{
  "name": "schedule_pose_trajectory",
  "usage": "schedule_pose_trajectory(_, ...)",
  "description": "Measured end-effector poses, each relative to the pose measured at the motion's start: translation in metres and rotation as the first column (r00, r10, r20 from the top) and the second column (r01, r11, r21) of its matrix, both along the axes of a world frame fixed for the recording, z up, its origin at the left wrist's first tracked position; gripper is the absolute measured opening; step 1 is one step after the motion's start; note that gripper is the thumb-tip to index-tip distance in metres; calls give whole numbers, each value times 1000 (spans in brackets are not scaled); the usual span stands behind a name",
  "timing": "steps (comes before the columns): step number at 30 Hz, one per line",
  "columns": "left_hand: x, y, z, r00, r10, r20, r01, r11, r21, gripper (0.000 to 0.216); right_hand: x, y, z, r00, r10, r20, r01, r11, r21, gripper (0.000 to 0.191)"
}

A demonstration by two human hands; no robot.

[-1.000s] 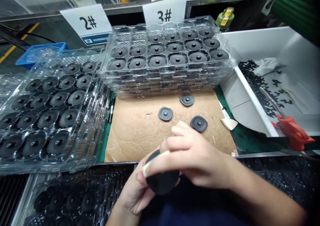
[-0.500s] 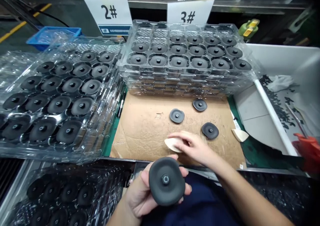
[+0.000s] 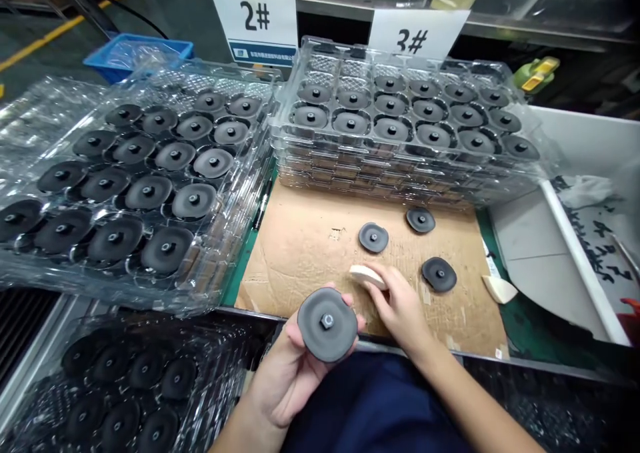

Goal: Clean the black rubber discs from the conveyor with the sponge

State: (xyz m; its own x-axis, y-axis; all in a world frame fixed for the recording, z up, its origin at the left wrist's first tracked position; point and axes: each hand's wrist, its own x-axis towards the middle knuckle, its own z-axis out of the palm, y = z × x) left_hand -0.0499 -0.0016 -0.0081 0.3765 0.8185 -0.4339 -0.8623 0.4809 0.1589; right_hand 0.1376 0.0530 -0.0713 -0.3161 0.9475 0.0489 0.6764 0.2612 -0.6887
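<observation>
My left hand [image 3: 295, 373] grips a dark grey, rounded-square rubber disc [image 3: 337, 336] by its edges, its face with a small central stud turned up toward me. Just beyond it and to the right, my right hand [image 3: 397, 299] pinches a cream-coloured wedge-shaped pad [image 3: 367, 276], which looks like a sponge, over the cardboard sheet [image 3: 300, 259]. On the cardboard lie three loose discs of the same kind: one [image 3: 373, 237] past my right hand, one [image 3: 421, 219] farther back, and another [image 3: 439, 274] to the right.
Clear plastic trays of discs stand stacked at the left [image 3: 150, 193] and at the back [image 3: 400, 133]; more trays [image 3: 125, 386] sit lower left. A second cream wedge [image 3: 500, 289] lies by the cardboard's right edge. To the right is a white bin [image 3: 575, 259] with black scraps.
The view has shifted left, so the surroundings appear farther right. The disc in my left hand has moved up and away. My right hand has tipped the cream wedge more onto its edge.
</observation>
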Motion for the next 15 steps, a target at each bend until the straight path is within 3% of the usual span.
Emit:
schedule_pose_trajectory(4,0,0,0,991,95,-92,-98,995,-22,52,-3,-10,14,988,144,-60,-147,988,-51,27)
schedule_pose_trajectory(8,8,1,4,968,126,-215,-129,992,2,55,-12,-3,63,992,71,-103,-78,995,-60,27)
schedule_pose_trajectory(10,12,2,8,944,161,-286,-160,987,27,55,-21,-3,94,981,18,-195,-13,1000,28,31)
schedule_pose_trajectory(13,19,2,13,928,149,-341,-146,989,36,47,-32,-15,123,938,222,-265,-157,956,248,32)
schedule_pose_trajectory(15,24,2,16,920,134,-368,-128,991,40,47,-34,-21,128,911,326,-252,-256,927,273,30)
